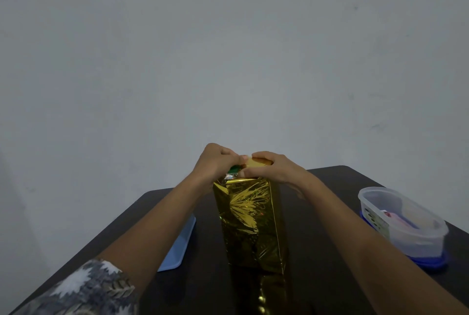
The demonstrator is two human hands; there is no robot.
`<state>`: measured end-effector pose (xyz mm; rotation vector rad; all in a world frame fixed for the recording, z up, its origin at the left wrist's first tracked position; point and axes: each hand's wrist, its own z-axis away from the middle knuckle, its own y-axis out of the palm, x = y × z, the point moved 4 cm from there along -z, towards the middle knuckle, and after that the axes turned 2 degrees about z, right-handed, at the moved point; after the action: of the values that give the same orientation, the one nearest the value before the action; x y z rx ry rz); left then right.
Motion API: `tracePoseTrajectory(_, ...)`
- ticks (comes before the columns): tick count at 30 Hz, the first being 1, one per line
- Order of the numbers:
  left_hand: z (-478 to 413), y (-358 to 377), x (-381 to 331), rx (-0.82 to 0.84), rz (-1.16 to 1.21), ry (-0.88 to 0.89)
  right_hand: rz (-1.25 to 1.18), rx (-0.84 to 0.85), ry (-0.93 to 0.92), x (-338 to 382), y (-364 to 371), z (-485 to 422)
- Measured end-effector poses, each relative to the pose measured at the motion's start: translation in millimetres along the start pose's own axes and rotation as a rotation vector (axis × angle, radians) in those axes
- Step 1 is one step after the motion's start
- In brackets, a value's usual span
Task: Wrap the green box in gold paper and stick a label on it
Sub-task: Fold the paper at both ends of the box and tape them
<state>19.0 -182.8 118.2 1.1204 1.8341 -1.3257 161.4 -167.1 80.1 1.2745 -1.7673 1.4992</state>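
Note:
A tall box stands upright on the dark table [317, 213], covered in shiny gold paper [251, 223]. A small patch of the green box [234, 169] shows at its top left, where the paper is still loose. My left hand [215, 162] grips the paper at the top left edge. My right hand [276, 168] pinches a folded gold flap on the top, fingertips meeting those of the left. No label is in view.
A light blue tray [179, 248] lies flat on the table left of the box, partly under my left forearm. At the right stands a clear plastic tub [403, 223] on a blue lid, with small items inside. A grey wall is behind.

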Motion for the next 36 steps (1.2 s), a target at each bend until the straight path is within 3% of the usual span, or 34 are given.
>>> tracePoseTrajectory(5, -2, -5, 1, -0.031, 0.064, -0.036, -0.023, 0.012, 0.008, 0, -1, 2)
tracePoseTrajectory(8, -3, -11, 0, -0.080, 0.160, 0.045, -0.023, 0.004, 0.007, 2, -1, 3)
tracePoseTrajectory(11, -3, -14, -8, -0.036, 0.106, 0.116, -0.018, 0.003, 0.011, 2, -1, 4)
tracePoseTrajectory(18, -3, -1, -11, 0.109, 0.052, 0.052, -0.012, 0.005, 0.005, 2, -2, 5)
tracePoseTrajectory(36, -9, -3, -2, 0.066, -0.006, -0.054, -0.018, 0.006, 0.011, 1, -2, 4)
